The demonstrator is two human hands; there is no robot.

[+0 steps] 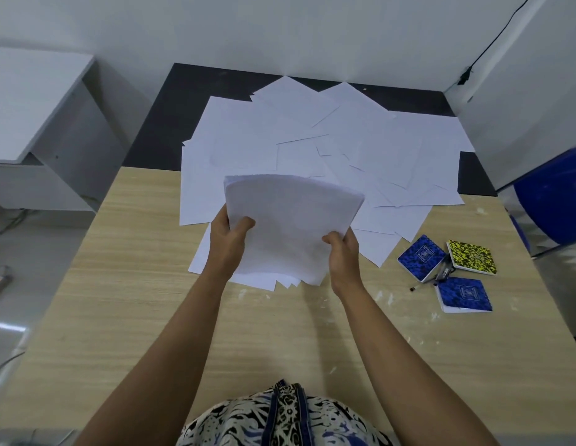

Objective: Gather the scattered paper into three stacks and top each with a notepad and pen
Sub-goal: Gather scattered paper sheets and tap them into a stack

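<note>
Head view: I see my left hand [230,239] and right hand [342,251] each clamped on a near corner of a thick bundle of white paper sheets [289,220], thumbs on top, lifted above the scattered white sheets [360,146] spread across the far half of the pale wooden table [151,317]. To the right lie two blue speckled notepads [421,256], a yellow speckled notepad [472,256] and dark pens [442,272].

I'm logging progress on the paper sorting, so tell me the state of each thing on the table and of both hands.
Held sheaf of paper: lifted, gripped at both sides.
Left hand: grips sheaf.
Right hand: grips sheaf.
Scattered paper: loose, overlapping, unstacked.
Three notepads: closed, on the table.
Pens: lying between notepads.
</note>
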